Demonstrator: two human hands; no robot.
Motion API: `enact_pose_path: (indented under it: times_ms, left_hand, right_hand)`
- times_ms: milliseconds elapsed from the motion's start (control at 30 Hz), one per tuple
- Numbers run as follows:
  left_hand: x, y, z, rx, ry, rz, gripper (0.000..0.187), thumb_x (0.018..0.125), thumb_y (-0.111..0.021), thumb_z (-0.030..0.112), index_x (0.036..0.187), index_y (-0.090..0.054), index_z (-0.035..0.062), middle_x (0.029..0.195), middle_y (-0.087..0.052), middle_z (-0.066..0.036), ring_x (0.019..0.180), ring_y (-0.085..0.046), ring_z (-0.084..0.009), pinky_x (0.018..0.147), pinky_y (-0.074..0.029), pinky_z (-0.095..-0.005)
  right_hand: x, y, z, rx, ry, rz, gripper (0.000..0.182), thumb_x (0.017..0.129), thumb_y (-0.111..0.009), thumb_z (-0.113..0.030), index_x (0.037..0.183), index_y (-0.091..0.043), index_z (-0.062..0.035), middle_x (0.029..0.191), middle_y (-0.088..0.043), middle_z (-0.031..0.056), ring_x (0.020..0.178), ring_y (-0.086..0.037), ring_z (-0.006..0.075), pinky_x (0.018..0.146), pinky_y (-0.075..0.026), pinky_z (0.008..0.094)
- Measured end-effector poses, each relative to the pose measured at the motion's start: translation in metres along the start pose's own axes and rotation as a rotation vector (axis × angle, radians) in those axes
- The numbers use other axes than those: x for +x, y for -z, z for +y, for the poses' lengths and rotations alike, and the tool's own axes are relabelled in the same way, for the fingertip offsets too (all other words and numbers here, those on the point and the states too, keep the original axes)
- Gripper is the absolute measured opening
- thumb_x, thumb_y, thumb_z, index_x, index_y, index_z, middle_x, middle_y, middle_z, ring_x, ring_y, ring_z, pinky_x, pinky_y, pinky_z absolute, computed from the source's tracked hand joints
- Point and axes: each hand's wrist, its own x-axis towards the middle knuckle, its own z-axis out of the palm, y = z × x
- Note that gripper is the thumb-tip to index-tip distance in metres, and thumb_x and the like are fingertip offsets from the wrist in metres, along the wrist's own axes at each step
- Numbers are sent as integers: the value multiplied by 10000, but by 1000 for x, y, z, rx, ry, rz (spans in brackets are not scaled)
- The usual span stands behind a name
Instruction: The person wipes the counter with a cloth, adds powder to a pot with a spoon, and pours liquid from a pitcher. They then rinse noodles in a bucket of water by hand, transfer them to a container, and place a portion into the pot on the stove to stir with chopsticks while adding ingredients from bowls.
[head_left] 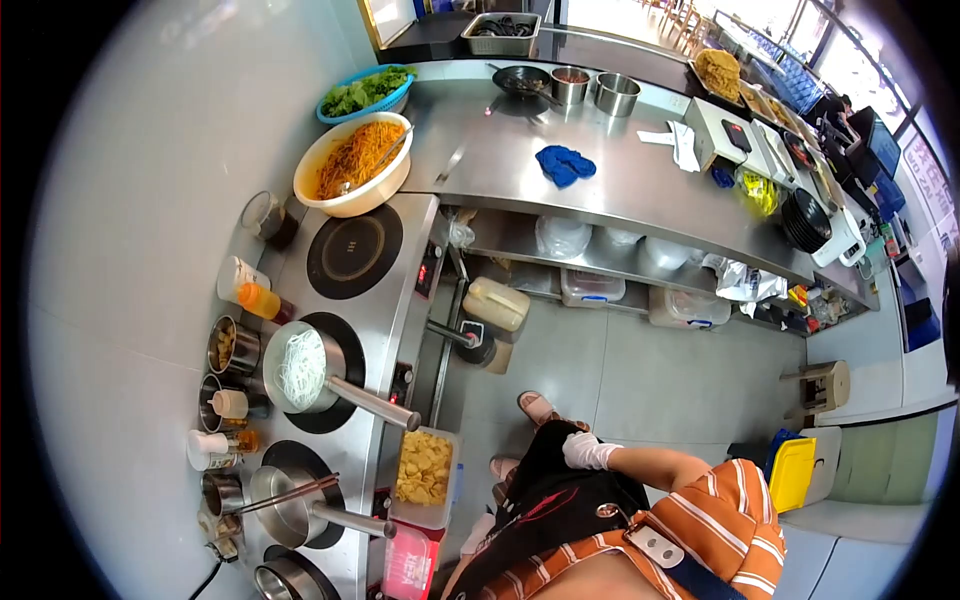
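While gloved hand [590, 450] rests at apron, noodle pot [305, 368], chip tub [424, 470] nearby.

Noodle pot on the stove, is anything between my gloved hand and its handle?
Nothing visible blocks it. The right hand rests against the black apron, and the noodle pot points its handle out over the stove edge. The tub of yellow chips sits just beside that path.

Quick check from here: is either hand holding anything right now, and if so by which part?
Nothing visibly held. One gloved hand, which side unclear, rests against the black apron, away from the pans; its grip cannot be told. The other hand is out of view.
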Motion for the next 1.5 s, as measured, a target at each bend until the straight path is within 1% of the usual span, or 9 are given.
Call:
enact_pose_path:
  times_ms: [167,300,500,667,933,1033,1167,1333,1500]
  left_hand:
    - [5,39,45,-22,-40,259,247,794,-504,213,830,-669,32,854,-618,-263,845,-595,-430,723,-481,-487]
    - [58,54,51,-307,134,470,343,799,-605,297,968,-667,5,925,-658,-214,895,-619,-386,782,-484,-407]
    - [114,124,124,-363,126,417,431,812,-592,341,941,-643,-67,804,-660,-213,824,-645,-302,752,-476,-354]
    - [143,175,235,-333,112,456,431,816,-592,338,942,-640,-71,799,-658,-211,824,-649,-281,747,-477,-351]
    - [191,240,379,-447,-55,515,361,828,-611,261,971,-632,-70,870,-668,-191,834,-651,-273,759,-484,-328]
    - [209,273,405,-442,-93,511,342,829,-610,241,1013,-631,-47,942,-657,-205,897,-633,-309,799,-476,-350]
    - [246,308,428,-440,-305,708,365,820,-617,193,1113,-593,-25,1032,-629,-203,973,-599,-343,836,-465,-385]
    - [255,383,552,43,-611,902,610,779,-638,118,1332,-397,31,1154,-488,-225,1054,-503,-388,879,-433,-412]
    - [325,403,605,116,-802,973,584,723,-663,82,1272,-464,69,1130,-505,-169,1030,-515,-361,855,-447,-394]
  right_hand:
    - [18,59,50,175,143,-22,254,781,-566,-214,945,-687,-62,949,-665,170,943,-625,313,785,-494,406]
    - [31,183,120,406,-80,444,256,775,-556,-259,860,-669,-45,927,-645,210,889,-618,363,776,-487,430]
    - [114,397,240,234,-111,1374,629,729,-704,-308,1235,-479,-10,1189,-514,196,1058,-503,349,883,-429,425]
    - [179,497,284,262,-277,1227,951,644,-730,-505,1414,-295,-155,1414,-288,213,1299,-232,446,981,-234,627]
    - [224,510,323,247,-64,1242,374,726,-661,-220,1075,-573,-120,1087,-533,168,974,-531,337,838,-444,428]
    - [194,519,370,730,-41,1506,266,764,-623,-173,1008,-602,-68,977,-575,187,974,-528,361,862,-439,417]
    - [194,495,432,257,-311,1501,465,777,-614,-189,1191,-519,2,1264,-480,216,1162,-435,389,1003,-334,462]
    - [178,485,352,191,69,1185,642,723,-674,-258,1274,-445,-21,1331,-401,225,1255,-362,397,1027,-304,485]
    - [159,458,314,349,298,1127,610,718,-586,-38,1304,-419,-8,1323,-434,201,1257,-392,337,1060,-297,431]
